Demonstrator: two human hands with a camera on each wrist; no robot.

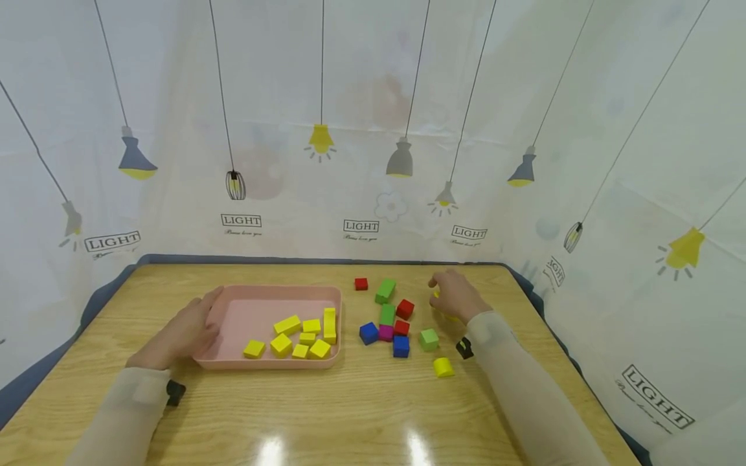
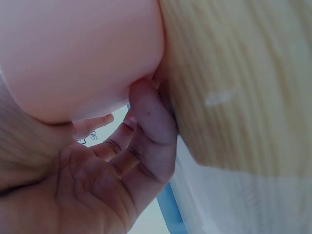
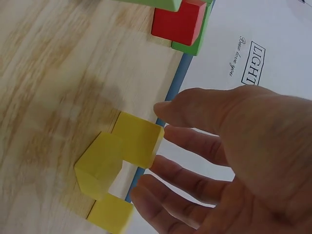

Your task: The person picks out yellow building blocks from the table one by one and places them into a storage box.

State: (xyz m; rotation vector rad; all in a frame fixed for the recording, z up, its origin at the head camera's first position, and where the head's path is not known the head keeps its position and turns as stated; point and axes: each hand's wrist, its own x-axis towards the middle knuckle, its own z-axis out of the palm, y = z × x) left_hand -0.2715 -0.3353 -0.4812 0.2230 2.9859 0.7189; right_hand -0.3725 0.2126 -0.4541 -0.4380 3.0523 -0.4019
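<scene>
At the left end of the pink tray (image 1: 274,293), my left hand (image 1: 183,333) grips the tray; the left wrist view shows curled fingers (image 2: 153,114) at its wall. Several yellow blocks (image 1: 281,345) lie in the tray, mostly toward its right side. My right hand (image 1: 457,296) reaches over the table's right side, fingers loosely bent and apart. Close by its fingertips in the right wrist view are a yellow block (image 3: 138,139), a tilted yellow block (image 3: 100,163) and a third yellow block (image 3: 112,213). From the head, the hand mostly covers these blocks.
Between tray and right hand lie blue blocks (image 1: 401,346), red blocks (image 1: 405,309), green blocks (image 1: 385,291) and a magenta block (image 1: 386,333). A light green block (image 1: 429,340) and a rounded yellow block (image 1: 443,367) sit nearer the right forearm. A printed curtain (image 1: 361,162) borders the table.
</scene>
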